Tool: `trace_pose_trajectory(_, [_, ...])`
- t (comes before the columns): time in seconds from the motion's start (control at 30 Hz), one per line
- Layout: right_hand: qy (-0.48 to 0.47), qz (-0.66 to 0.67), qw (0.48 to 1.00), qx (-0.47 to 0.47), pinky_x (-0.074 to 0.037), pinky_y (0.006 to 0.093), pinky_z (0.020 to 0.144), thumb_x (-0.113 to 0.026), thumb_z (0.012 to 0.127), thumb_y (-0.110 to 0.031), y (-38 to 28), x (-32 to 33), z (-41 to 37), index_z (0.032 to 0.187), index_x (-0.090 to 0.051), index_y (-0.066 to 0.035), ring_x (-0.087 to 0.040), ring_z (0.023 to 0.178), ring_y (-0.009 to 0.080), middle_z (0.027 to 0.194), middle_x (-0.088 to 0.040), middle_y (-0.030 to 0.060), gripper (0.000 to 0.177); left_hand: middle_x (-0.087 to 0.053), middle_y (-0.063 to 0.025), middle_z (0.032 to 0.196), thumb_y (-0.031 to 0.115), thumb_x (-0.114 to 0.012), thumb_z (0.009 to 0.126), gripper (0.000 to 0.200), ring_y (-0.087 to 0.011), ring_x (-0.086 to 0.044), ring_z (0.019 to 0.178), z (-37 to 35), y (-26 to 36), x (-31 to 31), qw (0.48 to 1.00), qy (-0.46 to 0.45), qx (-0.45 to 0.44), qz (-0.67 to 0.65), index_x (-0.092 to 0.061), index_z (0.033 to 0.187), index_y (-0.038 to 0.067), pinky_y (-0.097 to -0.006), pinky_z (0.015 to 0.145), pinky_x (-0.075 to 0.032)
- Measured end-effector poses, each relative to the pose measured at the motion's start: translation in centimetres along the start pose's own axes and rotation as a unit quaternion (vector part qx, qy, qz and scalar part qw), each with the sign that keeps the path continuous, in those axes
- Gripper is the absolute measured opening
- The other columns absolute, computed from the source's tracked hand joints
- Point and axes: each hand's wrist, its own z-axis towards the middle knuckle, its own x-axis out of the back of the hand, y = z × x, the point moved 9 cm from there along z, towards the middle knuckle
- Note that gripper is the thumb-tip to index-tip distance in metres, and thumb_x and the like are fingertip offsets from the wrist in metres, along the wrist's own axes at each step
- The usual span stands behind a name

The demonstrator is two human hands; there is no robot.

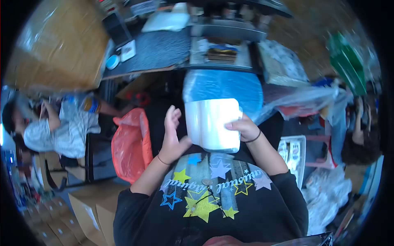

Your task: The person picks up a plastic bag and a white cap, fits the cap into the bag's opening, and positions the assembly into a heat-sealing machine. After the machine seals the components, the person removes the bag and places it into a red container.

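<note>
My right hand (246, 128) grips the right edge of a glossy white object (217, 125) with rounded corners and a groove running down it, its thumb laid over the front. The object is held up before my chest; its exact kind does not show. To its left, my left hand (174, 137) is held apart from it with fingers spread and nothing in them. Behind the white object lies a blue round surface (223, 84) wrapped in clear plastic.
A workbench (160, 47) with a dark mat runs across the front. An orange-red plastic bag (131, 145) stands at my left, above an open cardboard box (96, 209). On the right are a white crate (301, 158) and clear plastic (328, 197). People sit on both sides.
</note>
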Motion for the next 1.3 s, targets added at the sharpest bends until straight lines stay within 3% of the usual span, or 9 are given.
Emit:
trace_pose_trajectory(0.17, [0.01,0.01,0.998,0.054,-0.053,0.037,0.096,-0.078,0.077,-0.007,-0.5,3.9,-3.8,0.136,-0.053,0.003,-0.066,0.111,0.0222,0.121,-0.067,0.0128,0.065,-0.055,-0.0107,0.139,0.06,-0.071,0.086,0.093,-0.0229,-0.054,0.13,0.2,-6.3,-9.5,0.827,-0.19,0.309,-0.43,-0.036,0.15,0.003,-0.0403,0.111,-0.043])
trace_pose_trajectory(0.37, [-0.058,0.154,0.978,0.13,-0.045,0.0459,0.108,-0.051,0.088,-0.079,-0.6,4.6,-8.1,0.147,-0.044,0.005,-0.059,0.127,0.0319,0.139,-0.058,0.0228,0.103,-0.06,-0.0087,0.132,0.024,-0.084,0.083,0.072,-0.0194,-0.057,0.124,1.2,-2.0,-10.8,0.869,-0.258,0.272,-0.322,-0.048,0.141,0.001,-0.0361,0.106,-0.046])
trace_pose_trajectory(0.4, [-0.138,0.115,0.978,0.102,-0.04,0.0488,0.113,-0.022,0.077,-0.096,0.9,5.1,-7.8,0.15,-0.04,0.005,-0.053,0.134,0.0341,0.146,-0.052,0.0243,0.126,-0.061,-0.0084,0.131,0.015,-0.081,0.082,0.07,-0.0188,-0.058,0.122,0.9,-1.6,-11.4,0.856,-0.276,0.28,-0.335,-0.047,0.142,0.001,-0.0357,0.106,-0.045])
trace_pose_trajectory(0.73, [-0.049,0.133,0.99,0.026,-0.05,0.0349,0.099,-0.056,0.1,-0.037,6.2,4.3,-5.9,0.13,-0.058,0.0,-0.063,0.115,0.0221,0.123,-0.064,0.0151,0.048,-0.062,-0.0089,0.128,0.018,-0.085,0.081,0.067,-0.0211,-0.061,0.118,0.9,-0.3,-12.7,0.853,-0.251,0.306,-0.339,-0.05,0.136,0.002,-0.0377,0.104,-0.048])
trace_pose_trajectory(1.0, [0.151,-0.028,0.953,0.26,-0.05,0.0277,0.063,-0.064,0.097,-0.014,-8.2,8.7,-12.5,0.095,-0.059,-0.001,-0.062,0.067,0.0166,0.08,-0.062,0.0089,0.015,-0.063,-0.0096,0.125,0.014,-0.082,0.083,0.061,-0.0222,-0.062,0.116,3.3,-2.4,-7.6,0.884,-0.089,0.258,-0.38,-0.051,0.134,0.002,-0.0383,0.103,-0.049])
trace_pose_trajectory(1.1, [0.439,-0.238,0.761,0.414,-0.048,0.0252,0.068,-0.063,0.094,-0.004,-17.2,12.7,-21.9,0.095,-0.061,-0.004,-0.06,0.073,0.0112,0.082,-0.061,0.0027,0.002,-0.063,-0.0085,0.124,0.011,-0.081,0.083,0.057,-0.0211,-0.061,0.116,4.3,-1.5,-5.0,0.931,-0.044,0.185,-0.312,-0.052,0.131,0.003,-0.0379,0.104,-0.048])
trace_pose_trajectory(1.13, [0.535,-0.4,0.596,0.445,-0.046,0.0234,0.074,-0.065,0.095,-0.008,-21.1,11.5,-25.6,0.093,-0.062,-0.003,-0.056,0.079,0.0079,0.084,-0.06,0.0007,0.006,-0.063,-0.0086,0.123,0.008,-0.082,0.081,0.057,-0.0195,-0.062,0.113,4.5,-1.2,-4.7,0.943,-0.033,0.171,-0.285,-0.053,0.129,0.003,-0.0358,0.101,-0.049])
trace_pose_trajectory(1.2, [0.582,-0.371,0.531,0.492,-0.046,0.0246,0.078,-0.065,0.098,-0.013,-25.7,14.2,-28.7,0.097,-0.067,0.002,-0.055,0.084,0.0084,0.087,-0.061,0.0002,0.015,-0.064,-0.0088,0.121,0.006,-0.083,0.08,0.057,-0.0188,-0.063,0.11,4.4,-1.5,-4.7,0.96,-0.023,0.154,-0.232,-0.053,0.128,0.003,-0.0349,0.099,-0.05])
trace_pose_trajectory(1.3, [0.682,-0.615,0.254,0.305,-0.05,0.0478,0.084,-0.074,0.085,-0.031,-31.4,21.1,-29.7,0.095,-0.076,-0.009,-0.065,0.09,0.0343,0.094,-0.069,0.0146,0.025,-0.065,-0.0088,0.118,0.005,-0.085,0.077,0.058,-0.0179,-0.064,0.106,4.3,-1.8,-5.5,0.966,-0.026,0.157,-0.204,-0.054,0.127,0.002,-0.0335,0.096,-0.051])
